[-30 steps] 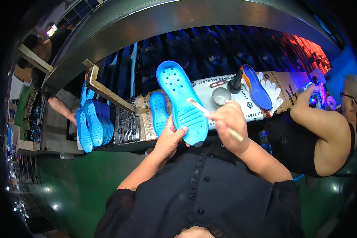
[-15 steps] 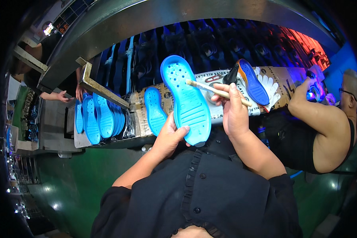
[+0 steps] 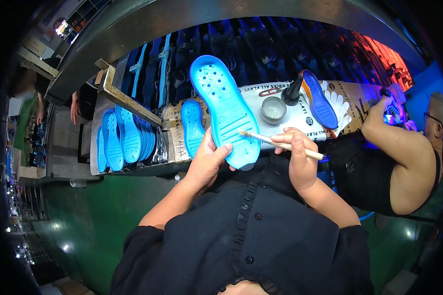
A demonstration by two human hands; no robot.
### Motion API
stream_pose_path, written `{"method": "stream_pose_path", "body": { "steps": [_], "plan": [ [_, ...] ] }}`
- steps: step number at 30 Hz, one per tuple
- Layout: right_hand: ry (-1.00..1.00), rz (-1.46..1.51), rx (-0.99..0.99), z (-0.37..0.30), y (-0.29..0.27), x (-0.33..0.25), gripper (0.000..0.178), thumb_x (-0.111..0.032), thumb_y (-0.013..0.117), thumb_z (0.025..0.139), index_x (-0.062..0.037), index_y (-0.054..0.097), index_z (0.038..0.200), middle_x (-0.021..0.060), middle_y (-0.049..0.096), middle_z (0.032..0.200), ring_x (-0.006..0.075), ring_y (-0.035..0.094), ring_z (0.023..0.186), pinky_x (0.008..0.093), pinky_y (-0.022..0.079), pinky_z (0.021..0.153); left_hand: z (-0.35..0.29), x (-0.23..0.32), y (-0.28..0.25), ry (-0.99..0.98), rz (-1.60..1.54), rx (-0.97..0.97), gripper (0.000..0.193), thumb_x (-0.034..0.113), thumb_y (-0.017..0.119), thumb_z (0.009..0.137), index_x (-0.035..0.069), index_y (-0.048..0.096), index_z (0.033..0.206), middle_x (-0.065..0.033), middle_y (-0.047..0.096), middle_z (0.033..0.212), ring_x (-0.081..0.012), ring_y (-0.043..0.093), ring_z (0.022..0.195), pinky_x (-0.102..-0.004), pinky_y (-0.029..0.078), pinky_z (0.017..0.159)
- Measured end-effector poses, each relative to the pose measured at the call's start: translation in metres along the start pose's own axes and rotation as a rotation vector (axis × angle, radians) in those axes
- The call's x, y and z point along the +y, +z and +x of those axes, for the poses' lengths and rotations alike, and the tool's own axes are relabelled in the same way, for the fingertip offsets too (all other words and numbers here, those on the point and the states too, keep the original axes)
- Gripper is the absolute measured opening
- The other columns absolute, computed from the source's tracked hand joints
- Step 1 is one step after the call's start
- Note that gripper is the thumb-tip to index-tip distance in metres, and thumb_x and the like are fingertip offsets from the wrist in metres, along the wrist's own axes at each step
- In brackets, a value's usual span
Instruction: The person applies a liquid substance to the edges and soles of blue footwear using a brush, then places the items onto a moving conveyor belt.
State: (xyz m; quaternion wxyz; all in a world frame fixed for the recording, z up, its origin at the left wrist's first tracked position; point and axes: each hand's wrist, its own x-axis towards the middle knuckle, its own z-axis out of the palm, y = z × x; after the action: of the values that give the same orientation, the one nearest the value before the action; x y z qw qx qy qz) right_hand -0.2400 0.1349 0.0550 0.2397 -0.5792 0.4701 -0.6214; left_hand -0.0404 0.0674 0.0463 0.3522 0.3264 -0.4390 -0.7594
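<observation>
My left hand point(image 3: 209, 160) grips a bright blue shoe sole point(image 3: 224, 105) by its heel end, thumb on the inner face. Round holes dot the sole's far half, and ridges cross its near half. In my right hand point(image 3: 301, 157) is a brush point(image 3: 290, 146) with a pale handle, its bristles at the ridged part of the sole. Another blue sole lies on the bench behind my left hand. A small round bowl point(image 3: 273, 109) stands just beyond the brush, with a black bottle point(image 3: 293, 91) beside it.
Several blue soles point(image 3: 131, 140) lean together at the bench's left, under a worn metal bar point(image 3: 125, 101). To the right lie an orange-edged blue sole point(image 3: 320, 101) and white gloves point(image 3: 337, 108). A co-worker point(image 3: 403, 147) sits at right; another person's hand point(image 3: 75, 110) shows at left.
The brush has moved down the sole from the holed part to the ridges. My right hand has dropped slightly right, uncovering the bowl. The other person's hand at left has left the stacked soles.
</observation>
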Motion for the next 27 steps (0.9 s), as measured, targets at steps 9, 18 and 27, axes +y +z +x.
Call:
{"method": "stream_pose_path", "body": {
  "steps": [9, 18, 27],
  "plan": [
    [0.325, 0.371, 0.122, -0.001, 0.002, -0.002, 0.041, -0.028, 0.038, 0.097, 0.007, 0.059, 0.104, 0.0107, 0.062, 0.08, 0.0119, 0.055, 0.076, 0.0243, 0.041, 0.07, -0.002, 0.004, 0.003, -0.034, 0.038, 0.009, 0.053, 0.01, 0.055, 0.081, 0.002, 0.03, 0.128, -0.0107, 0.054, 0.103, -0.0137, 0.058, 0.071, -0.0251, 0.047, 0.048],
    [0.484, 0.561, 0.069, 0.0, 0.006, -0.001, 0.037, -0.026, 0.043, 0.096, 0.0053, 0.058, 0.108, 0.0099, 0.063, 0.087, 0.0108, 0.051, 0.081, 0.0233, 0.04, 0.074, -0.005, 0.007, 0.006, -0.076, 0.048, -0.018, 0.055, 0.011, 0.056, 0.082, 0.002, 0.03, 0.13, -0.0098, 0.054, 0.103, -0.0129, 0.059, 0.074, -0.0237, 0.048, 0.05],
    [-0.302, -0.497, -0.272, 0.011, 0.006, -0.014, 0.02, -0.011, 0.063, 0.077, -0.0081, 0.066, 0.097, 0.0034, 0.06, 0.082, 0.019, 0.053, 0.078, 0.0348, 0.034, 0.084, -0.006, 0.007, 0.009, -0.051, 0.031, -0.065, 0.053, 0.01, 0.055, 0.082, 0.002, 0.031, 0.129, -0.0095, 0.055, 0.101, -0.0118, 0.059, 0.075, -0.0224, 0.048, 0.051]
  ]
}}
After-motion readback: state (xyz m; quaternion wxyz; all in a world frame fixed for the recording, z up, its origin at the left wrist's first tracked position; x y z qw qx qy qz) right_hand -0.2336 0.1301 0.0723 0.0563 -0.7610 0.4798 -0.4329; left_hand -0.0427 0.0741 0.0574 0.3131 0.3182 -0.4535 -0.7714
